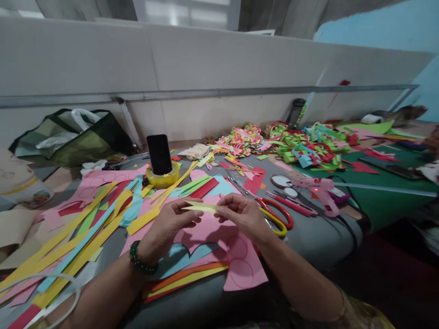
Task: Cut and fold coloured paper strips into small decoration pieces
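Observation:
A small pale yellow folded strip stretches between my two hands above pink sheets. My left hand, with a green bead bracelet at its wrist, pinches the strip's left part between thumb and fingers. At the strip's right end, my right hand is closed on it with thumb and fingertips. Below lie a pink sheet with drawn circles and a light blue piece. Scissors with red and yellow handles lie just right of my right hand.
A phone stands in a yellow tape roll. Coloured strips spread at the left, near a green bag. Finished-looking paper flowers are heaped at the back. A pink glue gun lies right, beside a green surface.

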Demonstrator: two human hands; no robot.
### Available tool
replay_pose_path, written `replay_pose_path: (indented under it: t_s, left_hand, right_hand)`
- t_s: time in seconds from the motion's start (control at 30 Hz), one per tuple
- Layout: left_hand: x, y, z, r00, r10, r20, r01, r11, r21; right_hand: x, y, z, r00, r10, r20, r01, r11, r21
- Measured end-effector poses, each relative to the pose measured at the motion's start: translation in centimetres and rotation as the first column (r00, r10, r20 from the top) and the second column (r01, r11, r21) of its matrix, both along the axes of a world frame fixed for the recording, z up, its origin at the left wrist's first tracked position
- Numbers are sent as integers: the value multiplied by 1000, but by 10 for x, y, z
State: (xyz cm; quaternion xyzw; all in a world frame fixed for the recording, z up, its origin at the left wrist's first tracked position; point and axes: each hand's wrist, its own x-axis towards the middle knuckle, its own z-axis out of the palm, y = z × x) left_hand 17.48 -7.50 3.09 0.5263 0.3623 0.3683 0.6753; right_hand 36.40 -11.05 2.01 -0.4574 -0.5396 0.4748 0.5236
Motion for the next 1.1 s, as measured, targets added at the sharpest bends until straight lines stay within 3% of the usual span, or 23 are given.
replay_pose_path:
  t_s: [0.1,0.27,0.43,0.6,0.73,0.9,1.0,1.1]
  left_hand:
    - [1,1,-1,997,55,48,-55,998,5]
    - [2,-2,-1,994,-36,102,38,999,-21]
    - [2,-2,-2,997,4,82,-2,1000,-18]
    - [4,-1,-5,998,61,-8,-60,997,51]
    - [6,-4,-3,991,110,-75,-106,992,63]
    - [6,-8,1,991,101,-87,-91,990,111]
    - [4,-6,3,985,166,-37,-159,975,155]
    - [2,-5,6,988,141,-61,-121,959,258]
  right_hand:
    - [0,-1,1,998,42,-36,-44,997,-57]
    - [-3,-3,5,995,85,-50,-90,990,-106]
    - [-8,-8,9,986,162,43,-158,984,-76]
    - [-14,-10,7,949,161,269,-166,986,-6]
    - [-16,-9,1,946,199,258,-191,980,-53]
    - [-12,-9,2,870,278,407,-243,960,-138]
    - [-6,-11,11,797,340,499,-290,940,-177]
    - [-2,-15,25,829,205,521,-205,977,-58]
